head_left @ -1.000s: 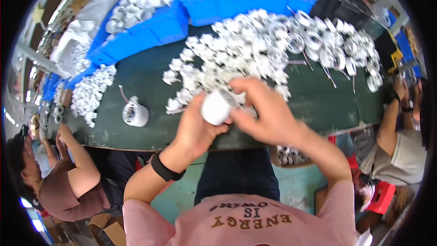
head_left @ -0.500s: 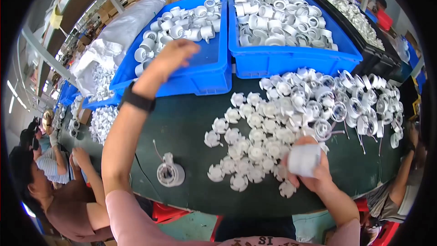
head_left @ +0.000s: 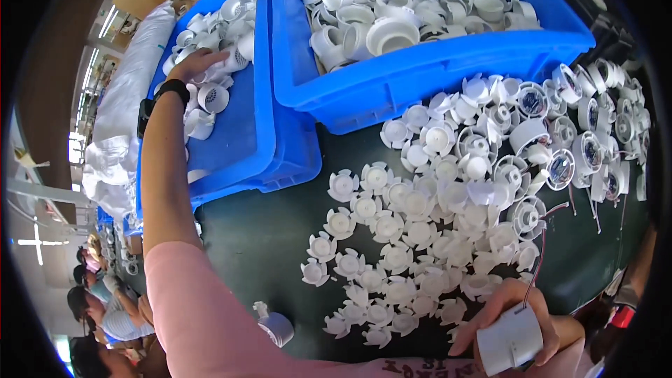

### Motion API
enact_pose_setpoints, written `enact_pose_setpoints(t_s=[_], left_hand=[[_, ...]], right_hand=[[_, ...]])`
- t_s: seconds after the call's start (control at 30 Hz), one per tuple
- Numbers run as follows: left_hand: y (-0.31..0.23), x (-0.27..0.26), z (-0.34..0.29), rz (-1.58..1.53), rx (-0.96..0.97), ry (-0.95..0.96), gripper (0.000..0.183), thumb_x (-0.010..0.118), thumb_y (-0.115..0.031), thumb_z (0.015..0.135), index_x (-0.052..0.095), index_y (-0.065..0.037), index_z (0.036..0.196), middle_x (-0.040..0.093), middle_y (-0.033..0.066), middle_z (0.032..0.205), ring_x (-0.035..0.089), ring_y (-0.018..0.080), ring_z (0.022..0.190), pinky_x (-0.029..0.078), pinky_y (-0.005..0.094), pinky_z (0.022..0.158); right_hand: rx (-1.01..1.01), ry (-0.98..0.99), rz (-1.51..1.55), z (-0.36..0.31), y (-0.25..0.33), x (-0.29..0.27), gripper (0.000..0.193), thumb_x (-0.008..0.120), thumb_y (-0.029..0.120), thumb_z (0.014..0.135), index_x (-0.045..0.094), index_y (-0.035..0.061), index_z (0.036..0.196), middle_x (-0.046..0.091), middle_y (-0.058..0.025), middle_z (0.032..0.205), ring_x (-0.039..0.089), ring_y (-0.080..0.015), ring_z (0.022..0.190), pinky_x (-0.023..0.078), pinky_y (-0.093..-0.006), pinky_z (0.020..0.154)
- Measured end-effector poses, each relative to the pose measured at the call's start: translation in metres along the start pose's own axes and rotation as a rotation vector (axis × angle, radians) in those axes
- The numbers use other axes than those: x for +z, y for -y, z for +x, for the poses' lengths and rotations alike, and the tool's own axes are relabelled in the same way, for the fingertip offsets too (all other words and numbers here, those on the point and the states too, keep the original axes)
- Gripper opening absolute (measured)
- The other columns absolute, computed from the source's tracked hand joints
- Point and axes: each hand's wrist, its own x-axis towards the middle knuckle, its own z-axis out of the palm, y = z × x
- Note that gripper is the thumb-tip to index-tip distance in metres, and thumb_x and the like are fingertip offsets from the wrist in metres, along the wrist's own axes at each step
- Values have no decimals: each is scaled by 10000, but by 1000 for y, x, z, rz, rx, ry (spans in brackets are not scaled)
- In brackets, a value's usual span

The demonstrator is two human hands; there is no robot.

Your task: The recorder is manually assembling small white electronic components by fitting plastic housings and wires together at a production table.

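My left hand (head_left: 198,64) reaches into the left blue bin (head_left: 241,157), its fingers stretched out against the white plastic housings (head_left: 213,98) there. No part is lifted in it. At the lower right, my right hand (head_left: 498,299) is wrapped round a white cylindrical housing (head_left: 509,340). A thin dark-and-red wire (head_left: 538,266) rises from the top of this housing. Left of that hand, many white finned impellers (head_left: 397,257) lie spread over the dark green table (head_left: 238,238).
A second blue bin (head_left: 434,73), heaped with white ring-shaped parts (head_left: 392,33), stands at the back. Motor assemblies with wires (head_left: 560,168) crowd the table's right side. One wired housing (head_left: 275,327) sits alone near the front left. Co-workers (head_left: 115,308) sit along the left.
My left hand has moved farther into the left bin, onto its housings. My right hand has turned the white housing it holds and brought it closer to me. The head view has shifted.
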Motion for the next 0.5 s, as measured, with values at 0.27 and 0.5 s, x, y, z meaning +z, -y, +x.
enact_pose_setpoints(t_s=[0.27,0.5], left_hand=[[-61,24,-141,-38,109,204,599,743,-401,644,594,-165,1174,587,56,1156,557,239,1070,542,411,735],[-46,39,-207,-163,201,150,427,643,-368,789,628,-154,1159,631,55,1107,598,209,999,558,384,698]], right_hand=[[-51,-116,-66,4,-15,4,786,796,231,678,353,-46,1265,512,-233,1181,604,-348,984,554,-375,705],[74,-95,-342,6,-7,6,732,764,159,733,380,-34,1325,498,-154,1215,578,-244,1050,549,-380,803]])
